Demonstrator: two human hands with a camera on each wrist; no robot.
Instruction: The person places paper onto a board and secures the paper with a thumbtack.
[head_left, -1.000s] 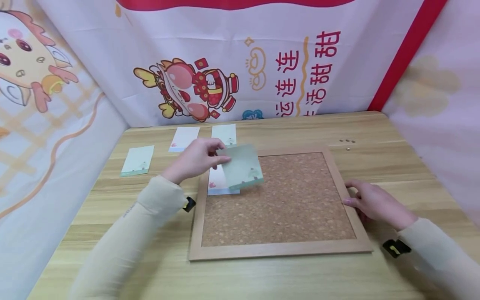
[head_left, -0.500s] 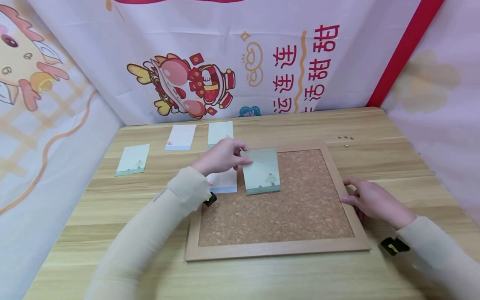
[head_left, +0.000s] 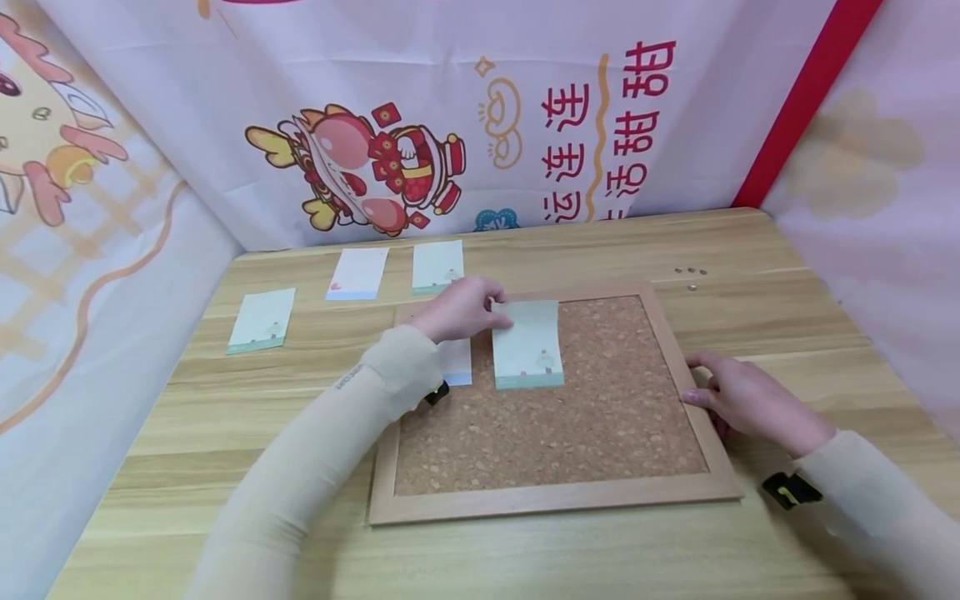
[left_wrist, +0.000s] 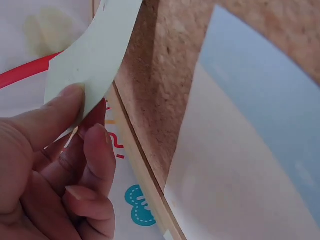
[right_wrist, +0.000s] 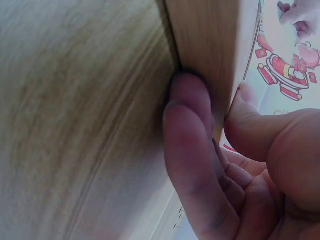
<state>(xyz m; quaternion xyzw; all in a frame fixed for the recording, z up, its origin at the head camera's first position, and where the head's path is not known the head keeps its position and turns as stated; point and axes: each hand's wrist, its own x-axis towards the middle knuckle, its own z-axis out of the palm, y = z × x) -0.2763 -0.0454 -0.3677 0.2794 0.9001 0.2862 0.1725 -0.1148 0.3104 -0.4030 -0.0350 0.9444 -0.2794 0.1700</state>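
Note:
My left hand [head_left: 461, 310] pinches a pale green note sheet [head_left: 528, 350] by its upper left edge, over the wood-framed corkboard [head_left: 555, 433]. In the left wrist view this sheet [left_wrist: 97, 50] bends upward between thumb and fingers, partly off the cork. Left of it a white note with a blue lower band [head_left: 459, 362] lies on the board, partly covered by my left hand. My right hand [head_left: 750, 404] holds the board's right edge. The right wrist view shows the thumb on the frame [right_wrist: 207, 35] and curled fingers against its side.
On the table's back left lie two green notes [head_left: 262, 321] [head_left: 437, 265] and a white one [head_left: 357, 273]. Several small metal pieces [head_left: 692, 287], possibly thumbtacks, sit beyond the board's right corner. Printed cloth [head_left: 502, 83] hangs behind the table.
My left hand has carried the green sheet rightward, from overlapping the white-and-blue note to just beside it, and straightened it. My right hand stays at the board's edge.

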